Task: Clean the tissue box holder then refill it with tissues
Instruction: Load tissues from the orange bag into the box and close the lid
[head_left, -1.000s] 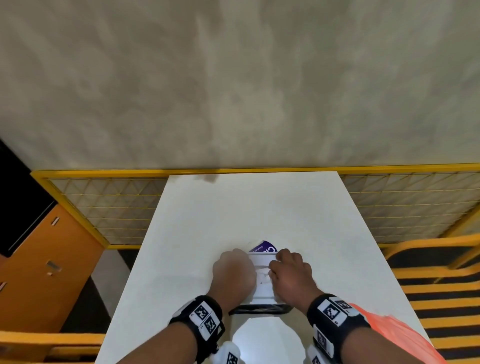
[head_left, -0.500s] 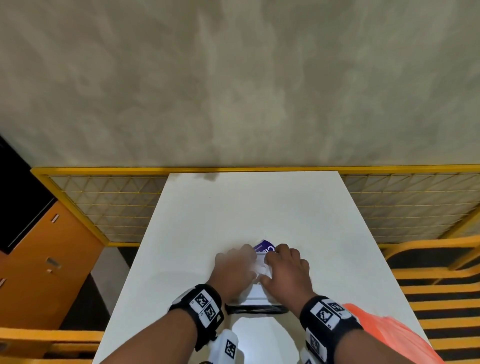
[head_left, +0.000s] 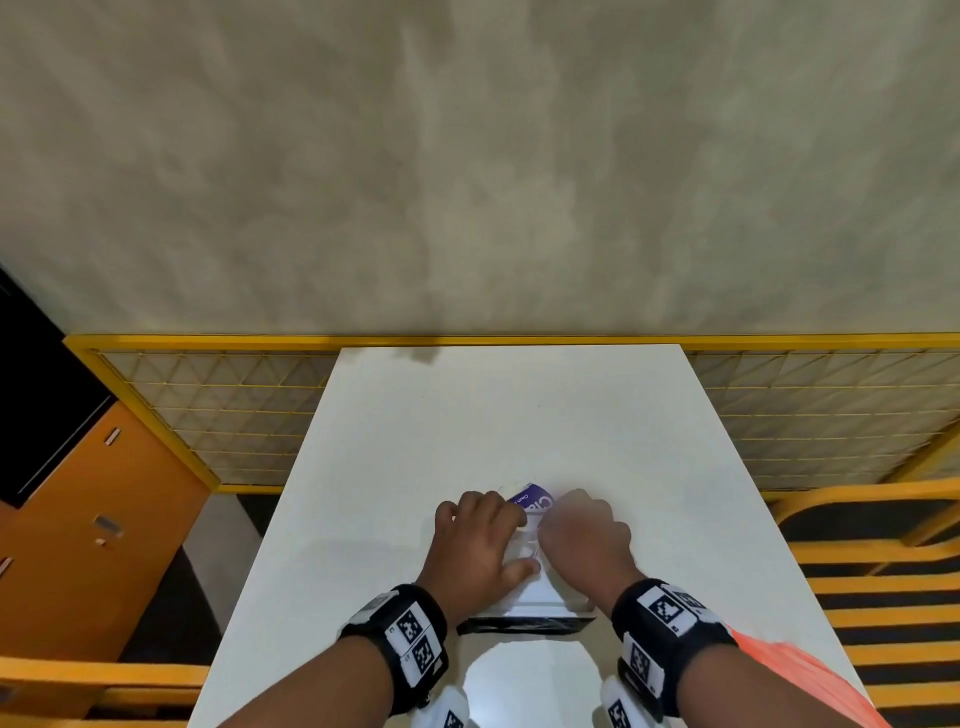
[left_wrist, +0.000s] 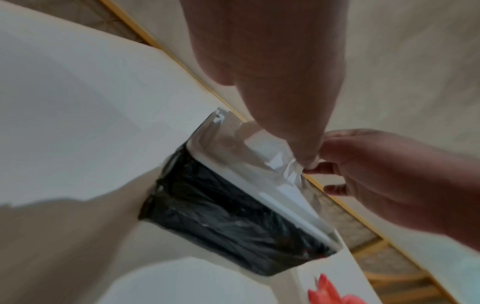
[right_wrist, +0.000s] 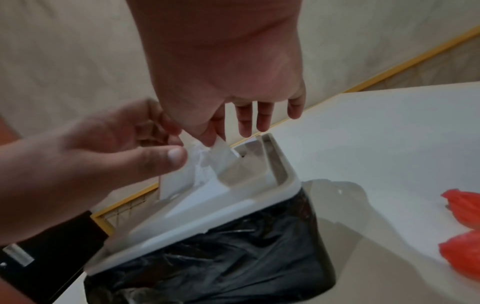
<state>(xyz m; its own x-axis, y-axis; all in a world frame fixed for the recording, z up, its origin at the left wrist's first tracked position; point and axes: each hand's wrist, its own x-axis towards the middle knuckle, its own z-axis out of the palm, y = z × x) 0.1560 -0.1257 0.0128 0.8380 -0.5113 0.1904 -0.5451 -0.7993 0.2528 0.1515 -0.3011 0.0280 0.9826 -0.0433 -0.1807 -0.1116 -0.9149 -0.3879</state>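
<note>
The tissue box holder (head_left: 524, 623) has a black body (right_wrist: 233, 267) and a white lid (right_wrist: 207, 205), and it stands on the white table (head_left: 467, 441) near the front edge. Both hands are on top of it. My left hand (head_left: 498, 540) pinches the white tissue (left_wrist: 275, 152) at the lid's slot, thumb (right_wrist: 176, 156) against the sheet. My right hand (head_left: 566, 530) pinches the same tissue (right_wrist: 221, 152) between thumb and forefinger, its other fingers hanging straight. A purple tissue packet (head_left: 535, 501) peeks out beyond the fingers, mostly hidden by the hands.
An orange cloth (head_left: 779, 670) lies on the table at the front right, beside my right forearm. A yellow mesh fence (head_left: 208, 415) runs behind and beside the table. An orange cabinet (head_left: 78, 519) stands to the left, and yellow rails (head_left: 857, 519) to the right.
Both hands stayed on the holder's top and worked the tissue. My left thumb has spread toward me, and my right hand has lifted slightly and shows blur.
</note>
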